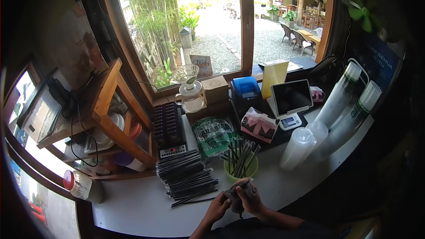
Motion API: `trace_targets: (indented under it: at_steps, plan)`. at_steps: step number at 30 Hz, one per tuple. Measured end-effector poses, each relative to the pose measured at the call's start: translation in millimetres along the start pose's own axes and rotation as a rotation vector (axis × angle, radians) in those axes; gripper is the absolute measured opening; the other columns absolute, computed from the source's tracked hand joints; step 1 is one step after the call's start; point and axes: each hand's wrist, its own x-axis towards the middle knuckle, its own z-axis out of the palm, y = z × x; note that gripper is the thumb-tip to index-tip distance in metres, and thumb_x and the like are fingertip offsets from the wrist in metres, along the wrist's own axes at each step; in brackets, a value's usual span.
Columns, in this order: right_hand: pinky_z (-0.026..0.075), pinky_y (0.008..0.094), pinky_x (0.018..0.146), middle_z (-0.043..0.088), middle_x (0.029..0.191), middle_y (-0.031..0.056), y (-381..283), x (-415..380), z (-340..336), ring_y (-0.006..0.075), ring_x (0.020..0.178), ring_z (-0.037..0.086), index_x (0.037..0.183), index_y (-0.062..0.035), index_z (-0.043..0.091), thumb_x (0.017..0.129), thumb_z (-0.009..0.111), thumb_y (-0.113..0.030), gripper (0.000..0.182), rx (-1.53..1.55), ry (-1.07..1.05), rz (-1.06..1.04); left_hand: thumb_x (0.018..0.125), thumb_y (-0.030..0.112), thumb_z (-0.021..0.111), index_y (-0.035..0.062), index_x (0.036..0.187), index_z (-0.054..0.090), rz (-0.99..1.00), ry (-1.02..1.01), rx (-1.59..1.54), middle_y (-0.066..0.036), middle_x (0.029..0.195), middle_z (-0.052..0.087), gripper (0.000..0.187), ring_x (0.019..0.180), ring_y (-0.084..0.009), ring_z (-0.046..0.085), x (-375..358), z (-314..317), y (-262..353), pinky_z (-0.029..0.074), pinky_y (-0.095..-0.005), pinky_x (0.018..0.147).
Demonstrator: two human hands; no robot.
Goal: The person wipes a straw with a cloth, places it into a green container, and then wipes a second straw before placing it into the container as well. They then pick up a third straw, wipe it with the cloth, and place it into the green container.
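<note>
My left hand and my right hand meet at the front edge of the white counter. Between them is a dark grey, irregular object, whose kind I cannot make out. The right hand wraps round its upper part, while the left fingers pinch its left side. Just beyond the hands stands a light green cup full of dark wrapped straws. To the left lies a pile of similar straws in clear wrappers. A green and clear plastic packet rests behind them.
Stacked clear plastic cups stand at the right, with taller stacks behind. A tablet, a card reader and a pink tissue box sit at the back. A wooden shelf and a red-lidded jar are left.
</note>
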Motion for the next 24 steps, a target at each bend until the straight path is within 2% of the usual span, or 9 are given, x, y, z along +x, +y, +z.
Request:
trace_targets:
  at_steps: [4,5,8,10,11,15,19,22,24]
  plan:
    - [0.047,0.0265,0.076,0.059,0.093,0.0033,-6,10,-8,0.0099,0.085,0.056,0.106,-0.0046,0.053,0.094,0.064,-0.035,0.035,0.128,0.07,-0.061,0.099,0.027,0.055,0.0026,0.104,0.056,-0.014,-0.055,0.062,-0.001,0.088,0.059,0.025,0.081,-0.0081,0.051,-6,-9,-4,0.043,-0.0253,0.075]
    - [0.05,0.0346,0.075,0.06,0.092,0.0113,-3,12,-12,0.0176,0.082,0.06,0.107,-0.0059,0.046,0.097,0.058,-0.034,0.032,0.057,0.037,-0.116,0.099,0.028,0.054,0.0027,0.102,0.057,-0.007,-0.038,0.068,-0.001,0.086,0.058,0.025,0.079,-0.0081,0.051,-6,-8,-5,0.042,-0.0253,0.074]
    - [0.049,0.0334,0.076,0.06,0.093,0.0107,1,10,-7,0.017,0.083,0.06,0.106,-0.0053,0.047,0.098,0.056,-0.033,0.03,0.045,0.008,-0.163,0.101,0.029,0.051,0.0028,0.096,0.058,0.028,0.007,0.065,0.001,0.081,0.056,0.028,0.076,-0.0082,0.049,-4,-6,-2,0.042,-0.0256,0.071]
    - [0.046,0.0262,0.076,0.058,0.095,0.0029,1,4,1,0.0103,0.085,0.056,0.107,-0.0043,0.052,0.096,0.061,-0.031,0.03,-0.022,-0.023,-0.112,0.102,0.031,0.048,0.003,0.092,0.059,0.062,0.017,0.033,0.001,0.079,0.055,0.031,0.075,-0.0085,0.049,-4,-5,-3,0.042,-0.0259,0.071]
    - [0.046,0.0263,0.077,0.058,0.094,0.0025,4,-1,3,0.0101,0.086,0.055,0.108,-0.0043,0.052,0.096,0.062,-0.029,0.029,-0.092,-0.042,-0.083,0.103,0.031,0.047,0.0032,0.09,0.058,0.064,0.012,0.059,0.001,0.078,0.055,0.033,0.075,-0.0087,0.048,-4,-3,-2,0.042,-0.0259,0.071]
    - [0.046,0.0247,0.075,0.059,0.093,0.0028,-12,3,3,0.0084,0.085,0.056,0.108,-0.0048,0.053,0.094,0.064,-0.03,0.031,0.045,-0.042,0.054,0.104,0.032,0.043,0.004,0.085,0.056,0.032,-0.03,0.104,0.001,0.077,0.053,0.036,0.073,-0.009,0.047,-3,-1,-2,0.041,-0.0259,0.07]
    - [0.05,0.0279,0.072,0.061,0.087,0.0072,-30,18,-10,0.0133,0.078,0.061,0.105,-0.0025,0.052,0.095,0.06,-0.037,0.036,0.152,0.044,-0.159,0.104,0.033,0.042,0.0032,0.087,0.06,-0.066,-0.054,0.103,0.001,0.079,0.055,0.039,0.076,-0.0078,0.049,-3,-9,-14,0.042,-0.0261,0.074]
    - [0.051,0.0288,0.071,0.061,0.087,0.0087,-27,16,-12,0.0149,0.077,0.063,0.105,-0.0019,0.051,0.095,0.059,-0.035,0.036,0.151,0.03,-0.204,0.104,0.031,0.042,0.0043,0.086,0.059,0.01,-0.057,0.089,0.001,0.077,0.054,0.037,0.075,-0.0075,0.047,-1,-7,-14,0.041,-0.026,0.074]
    - [0.048,0.0271,0.073,0.06,0.089,0.0051,-17,7,-11,0.0109,0.08,0.058,0.107,-0.0032,0.051,0.095,0.06,-0.035,0.035,0.071,0.006,-0.115,0.104,0.03,0.042,0.0039,0.084,0.056,0.04,-0.052,0.087,0.001,0.076,0.052,0.036,0.073,-0.0087,0.046,-2,-2,-5,0.04,-0.026,0.071]
